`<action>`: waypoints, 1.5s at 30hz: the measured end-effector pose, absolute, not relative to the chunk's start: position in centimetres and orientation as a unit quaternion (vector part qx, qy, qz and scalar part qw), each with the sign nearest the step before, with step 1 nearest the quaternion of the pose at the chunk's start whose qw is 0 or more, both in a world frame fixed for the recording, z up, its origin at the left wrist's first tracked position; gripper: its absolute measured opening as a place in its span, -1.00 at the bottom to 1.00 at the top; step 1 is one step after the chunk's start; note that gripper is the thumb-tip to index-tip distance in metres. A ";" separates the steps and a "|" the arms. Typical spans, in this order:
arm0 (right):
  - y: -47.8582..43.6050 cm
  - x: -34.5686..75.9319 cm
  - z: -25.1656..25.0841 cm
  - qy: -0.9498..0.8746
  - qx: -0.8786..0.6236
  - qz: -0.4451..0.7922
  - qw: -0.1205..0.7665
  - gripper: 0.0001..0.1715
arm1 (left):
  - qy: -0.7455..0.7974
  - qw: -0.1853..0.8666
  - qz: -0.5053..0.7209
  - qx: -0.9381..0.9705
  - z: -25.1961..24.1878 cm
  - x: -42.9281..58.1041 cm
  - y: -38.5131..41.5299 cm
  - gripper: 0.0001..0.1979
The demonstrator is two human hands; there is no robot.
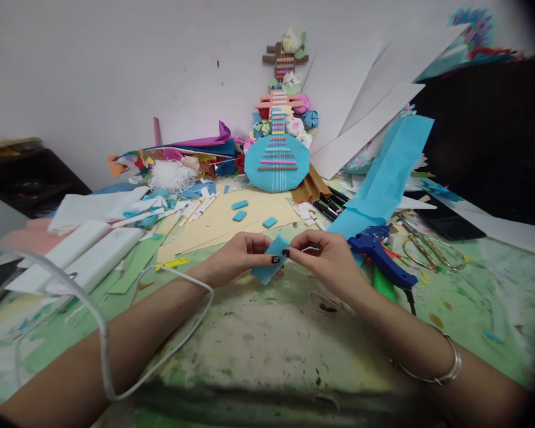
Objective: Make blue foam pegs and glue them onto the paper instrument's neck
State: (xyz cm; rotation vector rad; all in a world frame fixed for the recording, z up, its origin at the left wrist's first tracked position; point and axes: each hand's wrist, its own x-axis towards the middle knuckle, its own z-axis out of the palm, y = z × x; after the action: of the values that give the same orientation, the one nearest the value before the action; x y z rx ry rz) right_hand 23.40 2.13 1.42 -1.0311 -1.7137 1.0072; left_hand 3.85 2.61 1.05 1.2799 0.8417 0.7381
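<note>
My left hand (236, 255) and my right hand (325, 258) meet over the middle of the table, both pinching one small blue paper strip (270, 264). The left fingers curl under its left side. The right thumb and forefinger press its upper right end. Three small folded blue pieces (239, 205) lie on a cream sheet (223, 223) just beyond my hands. A silver bangle circles my right wrist (446, 368).
A blue glue gun (381, 255) lies right of my right hand, gold scissors (432, 249) beyond it. A paper guitar model (277, 160) leans on the far wall amid coloured scraps. White boxes (93, 249) sit left; a white cable (102, 333) loops over my left forearm.
</note>
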 end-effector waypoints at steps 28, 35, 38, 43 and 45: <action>2.1 23.3 1.0 -0.710 -0.348 0.341 0.508 -0.83 | 0.345 0.750 0.341 0.449 0.5 4.4 2.3 -0.72; 2.3 23.3 1.1 -0.685 -0.327 0.396 0.516 -0.84 | 0.363 0.745 0.352 0.435 0.5 4.4 2.3 -0.75; 2.4 23.4 1.2 -0.668 -0.329 0.434 0.507 -0.85 | 0.364 0.739 0.356 0.442 0.6 4.4 2.3 -0.75; 2.5 23.5 1.3 -0.650 -0.333 0.465 0.500 -0.86 | 0.356 0.732 0.365 0.451 0.9 4.7 2.1 -0.76; 2.4 23.5 1.3 -0.656 -0.332 0.459 0.498 -0.86 | 0.357 0.730 0.364 0.454 0.9 4.7 2.1 -0.75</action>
State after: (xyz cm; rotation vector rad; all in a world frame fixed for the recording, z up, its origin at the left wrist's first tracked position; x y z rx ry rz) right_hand 23.51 2.44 1.28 -0.8044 -1.5886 1.1097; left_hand 4.71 2.11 0.91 0.9997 0.7863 0.8018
